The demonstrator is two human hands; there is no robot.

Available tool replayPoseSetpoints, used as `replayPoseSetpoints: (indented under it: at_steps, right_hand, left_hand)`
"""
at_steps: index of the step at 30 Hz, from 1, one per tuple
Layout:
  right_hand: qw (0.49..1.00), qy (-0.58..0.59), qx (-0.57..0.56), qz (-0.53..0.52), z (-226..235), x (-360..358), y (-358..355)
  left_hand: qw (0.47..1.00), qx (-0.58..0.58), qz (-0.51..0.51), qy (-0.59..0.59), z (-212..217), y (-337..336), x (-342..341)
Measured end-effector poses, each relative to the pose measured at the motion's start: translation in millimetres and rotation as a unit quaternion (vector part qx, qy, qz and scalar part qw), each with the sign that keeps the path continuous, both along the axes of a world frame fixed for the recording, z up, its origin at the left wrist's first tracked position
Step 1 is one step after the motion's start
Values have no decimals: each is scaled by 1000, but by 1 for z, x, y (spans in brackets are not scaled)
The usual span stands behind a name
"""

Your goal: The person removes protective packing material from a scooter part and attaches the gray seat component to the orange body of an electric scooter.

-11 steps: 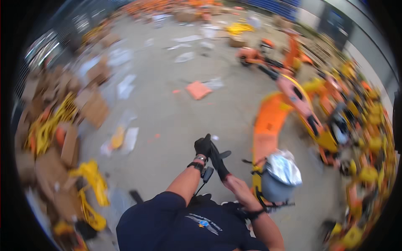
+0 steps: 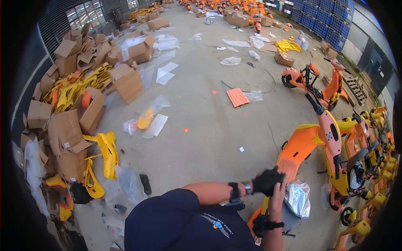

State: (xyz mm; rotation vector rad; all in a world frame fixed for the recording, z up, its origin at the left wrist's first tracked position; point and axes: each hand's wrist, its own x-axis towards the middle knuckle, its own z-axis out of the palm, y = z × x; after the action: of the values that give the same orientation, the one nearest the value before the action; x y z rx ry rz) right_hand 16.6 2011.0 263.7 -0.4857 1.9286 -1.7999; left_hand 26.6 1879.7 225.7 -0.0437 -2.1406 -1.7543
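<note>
My left hand (image 2: pixel 267 182), in a black glove, is closed and reaches across to meet my right hand. Dark material bunches at the meeting point, and I cannot tell the glove on my left hand from anything it grips. Bare skin shows on my right hand (image 2: pixel 276 198), with straight fingers pointing up against the black glove; their tips are partly hidden. Just beyond both hands stands an orange and yellow scooter (image 2: pixel 298 144). Silver foil wrapping (image 2: pixel 298 198) covers its seat area, close to my right hand.
Several scooters (image 2: pixel 361 229) line the right side. Cardboard boxes (image 2: pixel 67 138) and yellow plastic panels (image 2: pixel 106 152) pile up at left. An orange panel (image 2: pixel 238 97) lies ahead on the concrete floor, among plastic sheets (image 2: pixel 230 61). Blue crates (image 2: pixel 326 19) stack at far right.
Both hands have moved right, toward the foil-wrapped seat. Black glove material stretched along my right hand before; now bare skin shows there. The view has shifted too.
</note>
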Motion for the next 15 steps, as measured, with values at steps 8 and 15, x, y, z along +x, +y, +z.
replayPoseSetpoints:
  at_steps: [8, 15]
  right_hand:
    - [956, 202, 181, -113, -21, -142, 74]
    - [868, 197, 323, -320, -54, -278, 149]
  left_hand:
    - [807, 546, -193, -118, 5, 93, -98]
    - [846, 285, -343, -292, 24, 58, -187]
